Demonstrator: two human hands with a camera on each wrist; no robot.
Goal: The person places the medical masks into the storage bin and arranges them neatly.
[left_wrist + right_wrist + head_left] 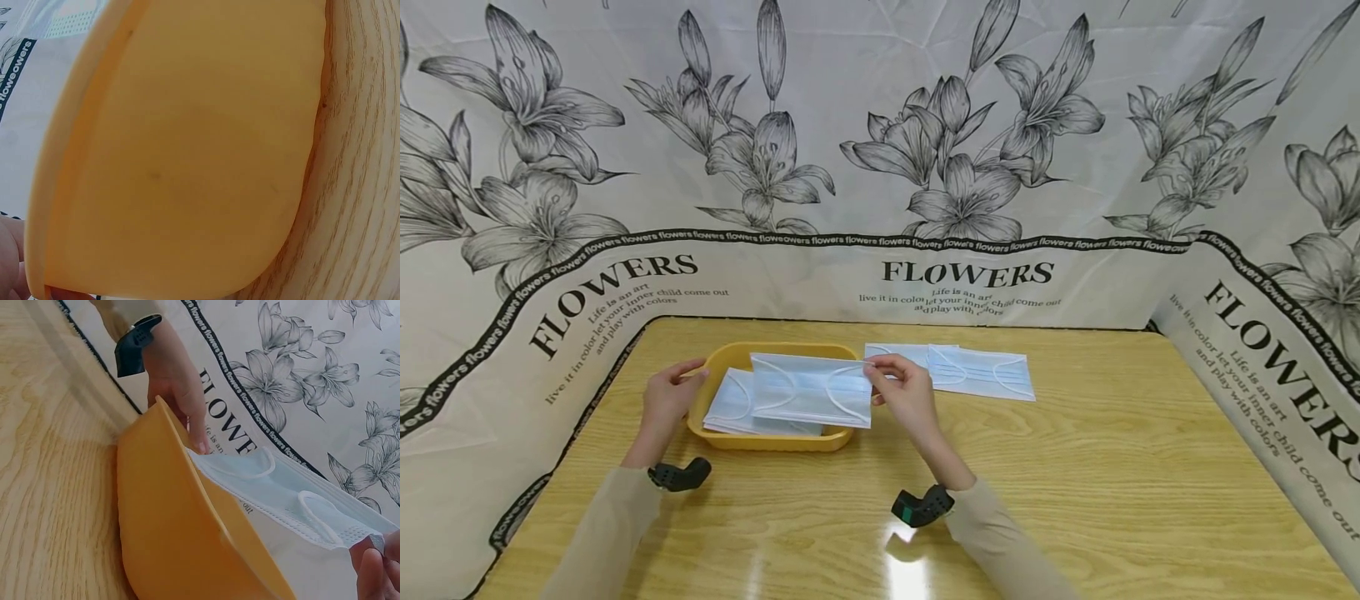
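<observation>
A yellow tray [775, 441] sits on the wooden table, and its outer wall fills the left wrist view [181, 156]. My left hand [691, 380] grips the tray's left rim, also seen from the right wrist [187, 419]. My right hand [876, 372] pinches the right end of a light blue face mask [811, 390], which it holds spread flat just above the tray. The mask [294, 500] stretches over the tray's rim [169, 525], with its white ear loops showing. At least one other mask [728, 408] lies in the tray beneath it.
Two more blue masks [981, 372] lie flat on the table, right of the tray. A flower-printed cloth [880, 167] walls in the back and both sides. Bare wooden tabletop [1075, 483] stretches across the front and right.
</observation>
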